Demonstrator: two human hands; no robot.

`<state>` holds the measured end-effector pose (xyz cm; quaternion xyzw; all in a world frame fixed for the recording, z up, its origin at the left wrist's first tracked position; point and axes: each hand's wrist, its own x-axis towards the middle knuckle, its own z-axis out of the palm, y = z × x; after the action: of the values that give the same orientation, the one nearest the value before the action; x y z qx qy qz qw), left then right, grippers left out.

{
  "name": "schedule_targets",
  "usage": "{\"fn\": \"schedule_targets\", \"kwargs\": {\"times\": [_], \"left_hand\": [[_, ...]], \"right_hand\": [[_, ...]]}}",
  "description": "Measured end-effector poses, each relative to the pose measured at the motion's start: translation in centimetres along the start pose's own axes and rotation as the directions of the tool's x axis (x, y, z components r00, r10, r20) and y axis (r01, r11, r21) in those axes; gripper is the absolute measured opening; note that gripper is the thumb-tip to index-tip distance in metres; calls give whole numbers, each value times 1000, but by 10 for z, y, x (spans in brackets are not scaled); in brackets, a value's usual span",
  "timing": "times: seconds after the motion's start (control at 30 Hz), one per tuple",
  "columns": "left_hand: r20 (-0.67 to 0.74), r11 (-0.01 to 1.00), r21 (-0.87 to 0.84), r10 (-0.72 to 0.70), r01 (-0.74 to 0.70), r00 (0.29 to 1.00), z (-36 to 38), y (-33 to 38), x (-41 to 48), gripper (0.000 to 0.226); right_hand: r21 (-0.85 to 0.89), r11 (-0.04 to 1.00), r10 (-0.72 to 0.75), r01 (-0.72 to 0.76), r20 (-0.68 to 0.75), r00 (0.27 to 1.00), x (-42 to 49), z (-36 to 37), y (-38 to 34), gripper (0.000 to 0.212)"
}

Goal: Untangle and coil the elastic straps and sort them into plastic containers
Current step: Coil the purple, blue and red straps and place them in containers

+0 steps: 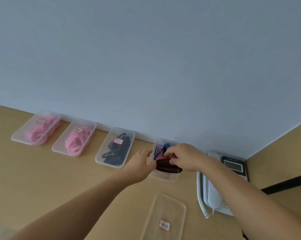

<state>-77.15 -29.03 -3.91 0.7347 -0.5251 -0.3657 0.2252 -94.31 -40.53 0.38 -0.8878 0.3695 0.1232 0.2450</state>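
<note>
Both hands work at the open container [165, 176] at the far edge of the desk [59, 179]. The right hand [184, 157] is closed in a pinch on the top of a dark red coiled strap [165, 166], which lies directly beneath its fingertips and partly inside the container. The left hand [142, 164] is loosely open, fingers spread, touching the container's left wall and the coil's left end; it grips nothing that can be confirmed. The coil's long axis runs left to right, between the two hands. Purple and blue straps [161, 149] lie just beyond the right hand's fingers in the same container. A loose lid [165, 217] lies nearer the person, below the hands. Judgement: the right hand, being on the coil, is placed to press it down.
</note>
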Motion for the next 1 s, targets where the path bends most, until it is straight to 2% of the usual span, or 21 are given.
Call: {"fn": "schedule_targets", "kwargs": {"times": [0.1, 0.2, 0.33, 0.5, 0.63, 0.73, 0.87, 1.0], "left_hand": [[42, 979, 158, 124, -129, 991, 3, -12, 18, 58], [144, 936, 275, 188, -222, 972, 5, -21, 30, 58], [230, 886, 325, 266, -331, 936, 9, -30, 37, 53], [194, 877, 303, 326, -373, 925, 15, -36, 40, 47], [166, 831, 399, 349, -387, 922, 17, -36, 40, 45], [163, 776, 494, 361, -393, 918, 20, -33, 43, 43], [144, 761, 547, 324, -348, 935, 26, -29, 46, 36], [123, 756, 567, 317, -329, 941, 31, -25, 46, 32]], "right_hand": [[-126, 992, 7, 1, 65, 998, 17, 4, -4, 33], [-204, 979, 18, 5, 111, 994, 33, 8, -8, 35], [-239, 971, 16, 26, 175, 984, 48, 19, -13, 35], [-253, 967, 12, 39, 198, 980, 55, 40, -14, 32], [-222, 973, -32, 70, 172, 985, 56, 46, -3, 33], [-204, 976, -52, 71, 97, 994, 51, 43, 12, 39], [-153, 986, -62, 62, 2, 998, 44, 38, 33, 44], [-196, 979, -40, 48, 47, 998, 40, 39, 43, 42]]}}
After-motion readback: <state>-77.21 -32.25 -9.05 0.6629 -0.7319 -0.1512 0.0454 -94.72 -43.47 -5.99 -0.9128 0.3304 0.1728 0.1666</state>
